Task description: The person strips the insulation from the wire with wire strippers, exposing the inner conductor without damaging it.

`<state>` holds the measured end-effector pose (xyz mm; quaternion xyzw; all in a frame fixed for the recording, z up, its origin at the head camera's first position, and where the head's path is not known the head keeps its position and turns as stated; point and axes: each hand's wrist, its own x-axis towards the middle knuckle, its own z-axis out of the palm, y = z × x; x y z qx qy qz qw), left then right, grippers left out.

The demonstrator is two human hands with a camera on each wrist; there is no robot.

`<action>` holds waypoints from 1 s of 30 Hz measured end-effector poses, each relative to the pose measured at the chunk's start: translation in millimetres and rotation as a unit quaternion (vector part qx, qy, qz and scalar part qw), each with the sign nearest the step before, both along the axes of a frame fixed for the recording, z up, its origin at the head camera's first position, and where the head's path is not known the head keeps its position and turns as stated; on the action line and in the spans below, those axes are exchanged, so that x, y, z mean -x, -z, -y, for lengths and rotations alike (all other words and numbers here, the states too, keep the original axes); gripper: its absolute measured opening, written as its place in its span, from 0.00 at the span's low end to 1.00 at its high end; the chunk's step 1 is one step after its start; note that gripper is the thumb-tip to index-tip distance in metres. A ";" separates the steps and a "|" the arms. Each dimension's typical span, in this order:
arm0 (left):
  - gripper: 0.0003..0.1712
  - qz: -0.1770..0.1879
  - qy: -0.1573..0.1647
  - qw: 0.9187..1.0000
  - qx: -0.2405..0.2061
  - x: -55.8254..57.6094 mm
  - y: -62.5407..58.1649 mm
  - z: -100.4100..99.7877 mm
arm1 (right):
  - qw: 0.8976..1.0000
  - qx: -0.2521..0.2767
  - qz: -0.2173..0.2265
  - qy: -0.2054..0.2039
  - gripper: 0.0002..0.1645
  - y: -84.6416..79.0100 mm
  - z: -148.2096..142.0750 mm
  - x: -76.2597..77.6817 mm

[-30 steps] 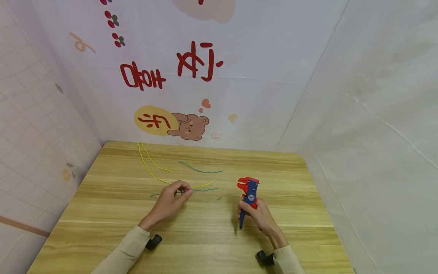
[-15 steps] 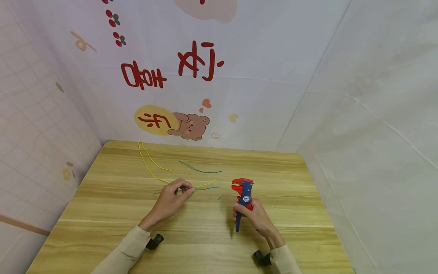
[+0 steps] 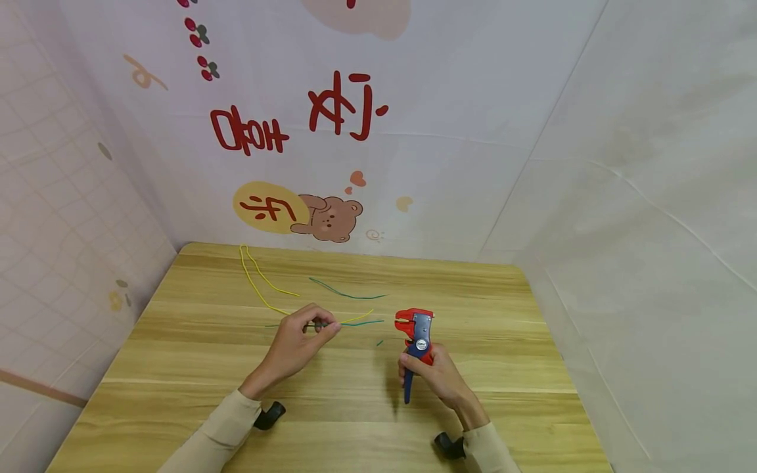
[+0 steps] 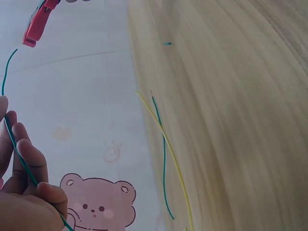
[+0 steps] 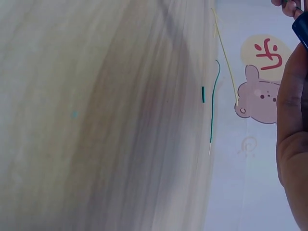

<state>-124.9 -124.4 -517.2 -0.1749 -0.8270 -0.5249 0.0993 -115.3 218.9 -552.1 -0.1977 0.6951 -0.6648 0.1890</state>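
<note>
My left hand (image 3: 298,343) pinches a thin green wire (image 3: 368,322) between thumb and fingers above the table. Its free end points right; in the left wrist view the rest of the wire (image 4: 21,161) runs back across the palm. My right hand (image 3: 442,376) grips a wire stripper (image 3: 422,325) with a blue body and red jaws. The stripper stands head up, its jaws facing left, a short gap from the wire's tip. In the right wrist view only part of the right hand (image 5: 292,125) and a dark handle (image 5: 302,29) show.
Behind the left hand a long yellow wire (image 3: 251,279) lies looped on the wooden table (image 3: 331,414). Another green wire (image 3: 349,297) rests farther back, one end bare in the left wrist view. A short green piece (image 3: 380,342) lies between the hands. Printed cloth walls (image 3: 449,157) enclose the table.
My right hand has moved left with the wire stripper, bringing it closer to the green wire. The left hand has lifted slightly and shifted a little right, still pinching the wire.
</note>
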 end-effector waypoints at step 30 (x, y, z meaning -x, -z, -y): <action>0.06 -0.022 0.025 0.999 -0.006 1.5 -16.6 -5.9 | 0.999 0.014 0.002 -0.035 0.16 -13.0 9.6 -3.4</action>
